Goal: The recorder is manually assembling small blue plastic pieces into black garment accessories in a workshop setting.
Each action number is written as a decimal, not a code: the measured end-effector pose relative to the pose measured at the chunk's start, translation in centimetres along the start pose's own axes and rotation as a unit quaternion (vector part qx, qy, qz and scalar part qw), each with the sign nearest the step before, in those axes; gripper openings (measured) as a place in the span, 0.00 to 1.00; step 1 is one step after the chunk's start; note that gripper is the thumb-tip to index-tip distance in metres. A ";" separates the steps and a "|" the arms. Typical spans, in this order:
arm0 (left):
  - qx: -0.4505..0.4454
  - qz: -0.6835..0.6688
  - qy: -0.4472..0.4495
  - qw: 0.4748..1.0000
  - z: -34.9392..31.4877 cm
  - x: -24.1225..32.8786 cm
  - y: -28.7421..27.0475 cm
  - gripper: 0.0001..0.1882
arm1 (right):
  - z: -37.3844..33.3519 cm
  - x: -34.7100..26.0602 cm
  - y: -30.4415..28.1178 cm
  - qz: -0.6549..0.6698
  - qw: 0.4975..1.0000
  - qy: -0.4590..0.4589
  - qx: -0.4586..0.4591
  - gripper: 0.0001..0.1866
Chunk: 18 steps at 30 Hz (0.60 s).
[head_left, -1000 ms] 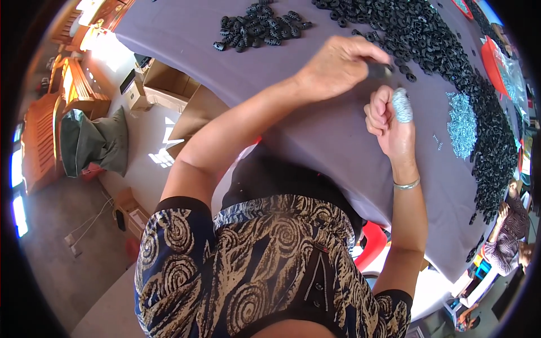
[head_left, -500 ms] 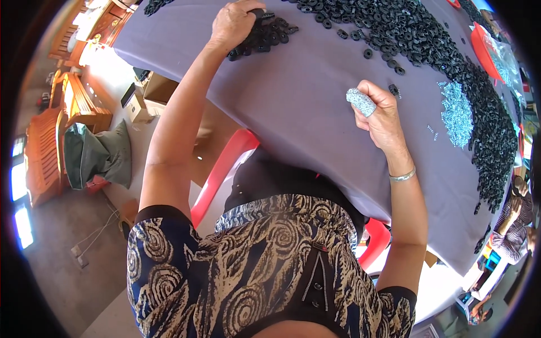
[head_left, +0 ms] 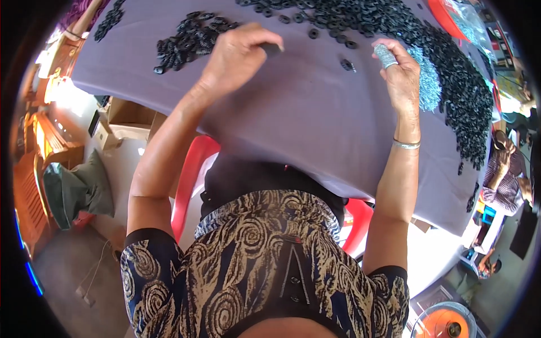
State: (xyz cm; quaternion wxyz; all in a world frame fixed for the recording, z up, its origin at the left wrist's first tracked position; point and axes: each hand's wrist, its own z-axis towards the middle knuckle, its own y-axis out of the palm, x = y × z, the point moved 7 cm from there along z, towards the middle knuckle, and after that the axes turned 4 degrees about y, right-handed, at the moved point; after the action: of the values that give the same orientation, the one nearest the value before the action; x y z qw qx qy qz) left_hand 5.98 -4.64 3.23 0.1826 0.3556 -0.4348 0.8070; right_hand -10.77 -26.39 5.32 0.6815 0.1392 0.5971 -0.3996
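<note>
My left hand (head_left: 234, 59) hovers over the table's left half, fingers curled and closed. Something black (head_left: 271, 48) shows at its fingertips, a small piece or a finger cover; I cannot tell which. Left of it lies a loose heap of small black oval parts (head_left: 186, 42). My right hand (head_left: 403, 81) is closed at the near side of a pile of tiny shiny pale-blue pieces (head_left: 427, 81). A silvery-grey wrap (head_left: 385, 54) covers one of its digits; whatever the fingers hold is hidden. Close by sits a single black part (head_left: 345, 65) with small metallic bits beside it.
A large band of black parts (head_left: 468, 107) curves along the far and right sides of the grey tablecloth (head_left: 315, 118). At the far right is a red tray (head_left: 448, 19) with a plastic bag. A red chair (head_left: 191, 174) is under me; another person (head_left: 501, 174) sits to the right.
My left hand has come away from the small black heap, toward the table's middle. The right hand has moved to the blue pile's edge. The whole view has shifted.
</note>
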 end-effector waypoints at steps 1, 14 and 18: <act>-0.018 -0.042 -0.005 0.999 0.2 0.8 1.6 0.21 | 0.0 0.0 0.0 -0.064 0.997 0.009 -0.042 0.06; 0.043 -0.109 -0.028 0.993 2.5 1.3 7.3 0.23 | -2.2 -0.8 4.7 -0.366 0.911 -0.161 -0.099 0.09; 0.090 -0.194 -0.032 0.976 2.1 -0.3 7.7 0.26 | -2.3 -1.4 5.2 -0.395 0.882 -0.245 -0.075 0.08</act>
State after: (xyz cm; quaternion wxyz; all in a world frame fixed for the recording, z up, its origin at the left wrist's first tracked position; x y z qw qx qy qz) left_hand 2.41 -10.66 -0.62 0.2890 0.4732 -0.2889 0.7804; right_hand -8.69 -21.03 4.51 0.6006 -0.2623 0.4447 -0.6105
